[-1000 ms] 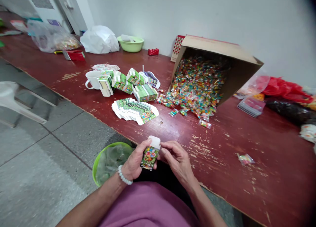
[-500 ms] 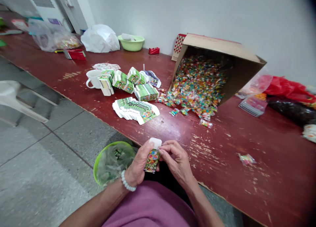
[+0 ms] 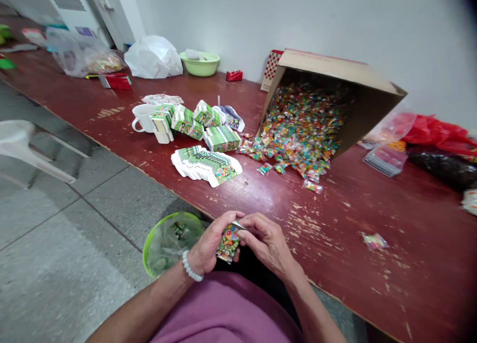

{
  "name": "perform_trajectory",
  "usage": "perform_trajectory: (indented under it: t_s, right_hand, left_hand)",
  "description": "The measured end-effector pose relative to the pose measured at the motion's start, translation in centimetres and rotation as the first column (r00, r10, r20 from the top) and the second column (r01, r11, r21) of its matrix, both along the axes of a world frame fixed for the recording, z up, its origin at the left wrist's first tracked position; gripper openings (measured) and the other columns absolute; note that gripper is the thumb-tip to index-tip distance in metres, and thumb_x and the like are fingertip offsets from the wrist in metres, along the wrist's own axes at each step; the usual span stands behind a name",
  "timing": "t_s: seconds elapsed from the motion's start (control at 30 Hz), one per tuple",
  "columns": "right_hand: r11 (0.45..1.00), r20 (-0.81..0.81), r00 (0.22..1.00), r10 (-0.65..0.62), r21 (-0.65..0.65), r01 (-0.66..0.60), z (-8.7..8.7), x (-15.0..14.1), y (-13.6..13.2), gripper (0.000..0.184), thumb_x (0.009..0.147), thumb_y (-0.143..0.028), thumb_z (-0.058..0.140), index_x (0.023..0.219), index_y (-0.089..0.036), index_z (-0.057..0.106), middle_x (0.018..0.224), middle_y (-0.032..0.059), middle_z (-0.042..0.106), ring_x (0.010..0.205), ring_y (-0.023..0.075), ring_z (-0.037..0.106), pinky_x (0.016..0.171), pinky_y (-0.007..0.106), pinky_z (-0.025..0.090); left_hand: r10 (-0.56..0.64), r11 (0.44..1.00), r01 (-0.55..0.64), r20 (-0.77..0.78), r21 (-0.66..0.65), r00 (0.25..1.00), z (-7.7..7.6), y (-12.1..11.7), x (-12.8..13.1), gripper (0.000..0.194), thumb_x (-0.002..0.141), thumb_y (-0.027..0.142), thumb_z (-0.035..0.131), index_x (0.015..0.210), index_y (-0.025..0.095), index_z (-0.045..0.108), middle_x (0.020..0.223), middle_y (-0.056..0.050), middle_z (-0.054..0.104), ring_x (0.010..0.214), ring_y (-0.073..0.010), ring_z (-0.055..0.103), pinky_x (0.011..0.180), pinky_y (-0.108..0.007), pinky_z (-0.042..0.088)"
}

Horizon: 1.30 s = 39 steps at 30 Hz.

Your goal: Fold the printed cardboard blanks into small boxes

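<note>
A small printed carton (image 3: 228, 243), green and colourful, is held above my lap at the table's front edge. My left hand (image 3: 209, 244) wraps round it from the left, with a beaded bracelet at the wrist. At the carton's top end, my right hand (image 3: 266, 241) pinches the white flap, which is folded over. Beyond my hands, a fanned stack of flat printed cartons (image 3: 206, 165) lies on the table. Banded bundles of cartons (image 3: 222, 138) stand behind it. Wrapped candies (image 3: 301, 124) spill from a tipped cardboard box (image 3: 372, 92).
On the red table (image 3: 335, 223) lies one loose wrapped candy (image 3: 374, 241). A white mug (image 3: 142, 118) stands beside the bundles. Below the edge, at left, is a green bin with a plastic liner (image 3: 164, 248). Plastic bags (image 3: 439, 131) are at the right; a white chair (image 3: 22, 139) stands left.
The white flap at the carton's top stood up before and is now bent down under my fingers. My left thumb has shifted up over the carton's top end.
</note>
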State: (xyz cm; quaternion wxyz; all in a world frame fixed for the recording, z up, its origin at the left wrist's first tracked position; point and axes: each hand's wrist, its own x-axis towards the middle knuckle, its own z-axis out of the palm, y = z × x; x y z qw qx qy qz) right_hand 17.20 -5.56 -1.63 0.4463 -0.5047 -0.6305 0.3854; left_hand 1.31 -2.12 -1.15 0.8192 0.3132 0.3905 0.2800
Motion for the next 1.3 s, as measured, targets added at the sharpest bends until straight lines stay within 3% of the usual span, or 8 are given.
perform_trajectory:
  t_s: [0.17,0.4,0.63,0.77,0.87,1.0,1.13,1.3]
  right_hand:
    - [0.986,-0.109,0.989,-0.096,-0.148,0.079,-0.3,-0.4,0.5,0.016,0.084,-0.036,0.07,0.084,-0.021,0.068,0.077,0.0018,0.065,0.06,0.0135,0.061,0.057,0.026,0.05]
    - [0.922,-0.52,0.851,-0.066,-0.357,-0.147,0.6,-0.7,1.1,0.025,0.079,-0.039,0.074,0.075,-0.018,0.061,0.102,0.0057,0.071,0.049,0.0106,0.06,0.048,0.027,0.05]
    - [0.999,0.016,0.999,-0.048,0.018,0.048,0.0,-1.4,-0.6,0.019,0.089,-0.041,0.064,0.097,-0.024,0.067,0.097,0.0071,0.068,0.081,0.0206,0.066,0.073,0.035,0.054]
    - [0.964,0.359,0.927,-0.112,0.265,0.014,-0.5,-2.3,-1.9,0.069,0.072,-0.045,0.079,0.131,-0.023,0.049,0.131,0.0149,0.057,0.115,0.0331,0.055,0.093,0.048,0.047]
    - [0.952,0.55,0.818,-0.167,0.306,-0.011,-1.1,-2.6,-2.5,0.085,0.072,-0.034,0.075,0.145,-0.023,0.034,0.139,0.0173,0.05,0.122,0.038,0.049,0.099,0.055,0.04]
    - [0.954,0.6,0.787,-0.142,0.296,-0.053,-2.2,-2.7,-2.7,0.083,0.071,-0.025,0.072,0.145,-0.025,0.035,0.131,0.0164,0.055,0.116,0.0377,0.053,0.097,0.055,0.041]
    - [0.979,0.509,0.86,0.044,0.151,-0.14,-2.7,-3.3,-2.6,0.095,0.067,-0.042,0.08,0.147,-0.026,0.031,0.133,0.0152,0.053,0.116,0.0368,0.054,0.094,0.053,0.046]
    - [0.996,0.39,0.921,0.006,0.078,-0.04,-3.1,-2.7,-2.1,0.071,0.083,-0.046,0.068,0.143,-0.027,0.037,0.145,0.0153,0.038,0.132,0.0342,0.043,0.104,0.052,0.044]
  left_hand:
    - [0.031,0.985,-0.02,-0.068,0.17,0.997,0.0,-0.1,0.2,0.048,0.087,0.05,0.056,0.124,0.019,0.058,0.082,-0.004,0.066,0.06,-0.0156,0.062,0.042,-0.021,0.047]
    - [-0.138,0.99,0.137,0.017,0.041,0.99,0.0,0.2,-0.1,0.075,0.091,0.069,0.033,0.138,0.014,0.053,0.062,-0.005,0.065,0.044,-0.0137,0.056,0.04,-0.022,0.044]
    - [-0.013,0.994,0.022,0.092,-0.104,0.996,-0.4,0.6,-0.6,0.044,0.087,0.04,0.055,0.123,0.017,0.064,0.086,-0.007,0.071,0.056,-0.0143,0.062,0.045,-0.022,0.047]
    - [0.152,0.965,-0.117,0.139,-0.233,0.979,0.0,0.5,0.2,0.028,0.083,0.036,0.06,0.101,0.017,0.068,0.072,-0.002,0.068,0.053,-0.013,0.06,0.049,-0.022,0.047]
    - [0.247,0.938,-0.193,0.163,-0.287,0.955,-0.2,-0.2,1.0,0.022,0.081,0.035,0.065,0.095,0.018,0.068,0.071,0.0,0.066,0.061,-0.0129,0.063,0.06,-0.023,0.05]
    - [0.292,0.933,-0.227,0.219,-0.278,0.931,-1.9,-1.5,1.2,0.024,0.084,0.037,0.063,0.09,0.015,0.067,0.078,-0.004,0.07,0.075,-0.0162,0.067,0.074,-0.025,0.052]
    - [0.22,0.939,-0.171,0.139,-0.299,0.966,-3.6,-2.0,-1.3,0.045,0.086,0.056,0.055,0.093,0.013,0.064,0.068,-0.006,0.067,0.054,-0.0164,0.062,0.051,-0.026,0.048]
    - [0.323,0.946,-0.31,-0.317,0.093,0.891,-6.3,0.6,-8.7,0.049,0.085,0.061,0.056,0.107,0.018,0.057,0.068,-0.001,0.066,0.047,-0.0139,0.059,0.046,-0.023,0.043]
